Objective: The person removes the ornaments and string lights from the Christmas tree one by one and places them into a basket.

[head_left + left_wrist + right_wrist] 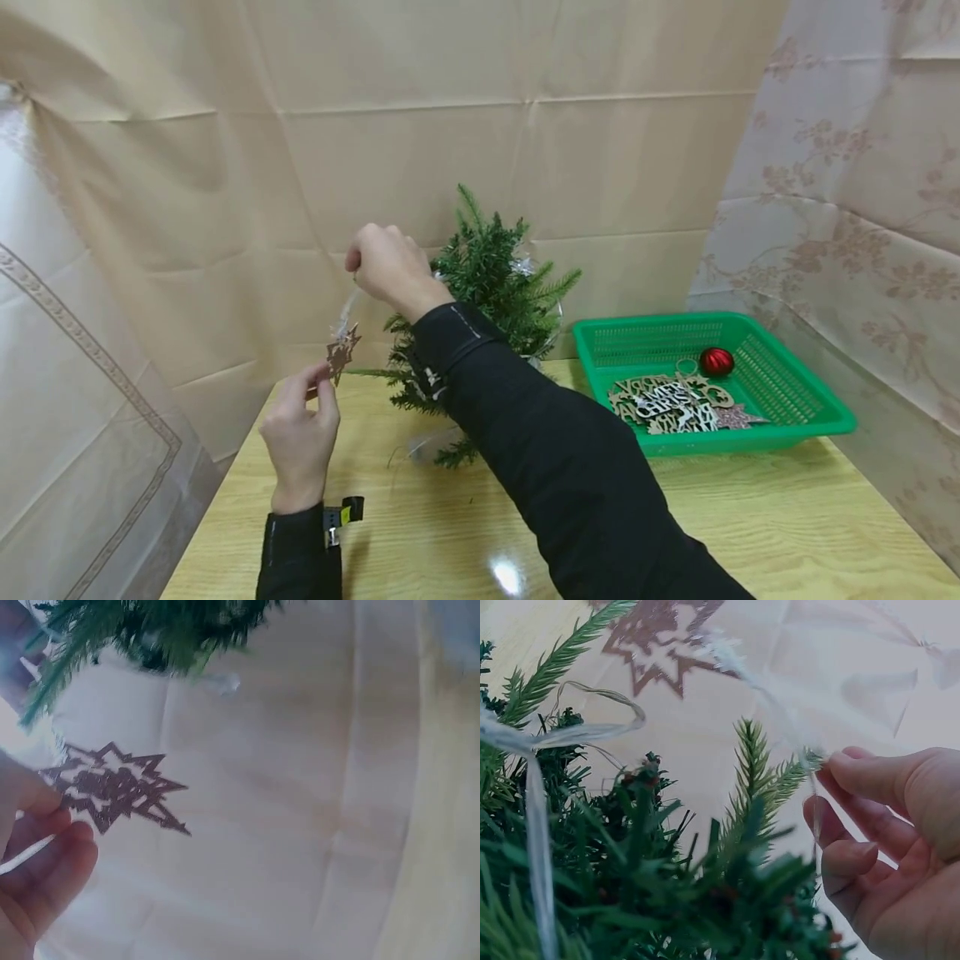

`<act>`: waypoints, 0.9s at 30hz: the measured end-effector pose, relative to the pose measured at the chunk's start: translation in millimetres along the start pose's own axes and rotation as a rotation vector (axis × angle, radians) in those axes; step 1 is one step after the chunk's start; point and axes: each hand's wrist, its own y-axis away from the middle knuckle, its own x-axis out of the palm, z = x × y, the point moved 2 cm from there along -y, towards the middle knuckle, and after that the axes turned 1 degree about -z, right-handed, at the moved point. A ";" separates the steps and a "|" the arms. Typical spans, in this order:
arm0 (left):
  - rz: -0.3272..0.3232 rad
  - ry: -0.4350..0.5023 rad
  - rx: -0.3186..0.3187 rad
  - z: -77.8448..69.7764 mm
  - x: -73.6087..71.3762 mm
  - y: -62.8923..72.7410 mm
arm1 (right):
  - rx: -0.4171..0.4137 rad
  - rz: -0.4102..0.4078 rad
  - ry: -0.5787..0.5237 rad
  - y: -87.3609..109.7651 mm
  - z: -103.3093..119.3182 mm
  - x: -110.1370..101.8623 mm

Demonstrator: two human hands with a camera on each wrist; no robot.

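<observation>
From where I'm standing, the star ornament (341, 354) is hanging in the air over the back left corner of the tabletop (750, 521), just beside the small green tree (483, 267); it is showing a flat, reddish-brown body with long, uneven spikes, cut-through gaps and a denser pattern in the middle, and its surface is glinting with fine specks; the left hand (302, 433) is pinching its lower part between thumb and fingers; above, the right hand (393, 267) is reaching across in front of the tree, its fingers holding the end of a whitish cord (347, 312) that is running up from the star; the tree is standing near the tabletop's back edge; a green basket (731, 447) is sitting toward the back right corner, and in it a shiny red ball (717, 362) is resting near a heap of wooden cut-out pieces (675, 404).
</observation>
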 end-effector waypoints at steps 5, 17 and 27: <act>0.021 -0.040 0.090 -4.9 -11.8 -9.1 | -0.017 0.016 -0.035 -0.3 -0.5 1.0; 0.025 -0.019 0.083 3.2 -21.1 -9.4 | -0.086 -0.006 -0.061 0.0 8.2 6.4; -0.033 -0.047 0.074 4.1 -27.9 -12.9 | -0.156 0.035 -0.037 0.6 13.9 8.6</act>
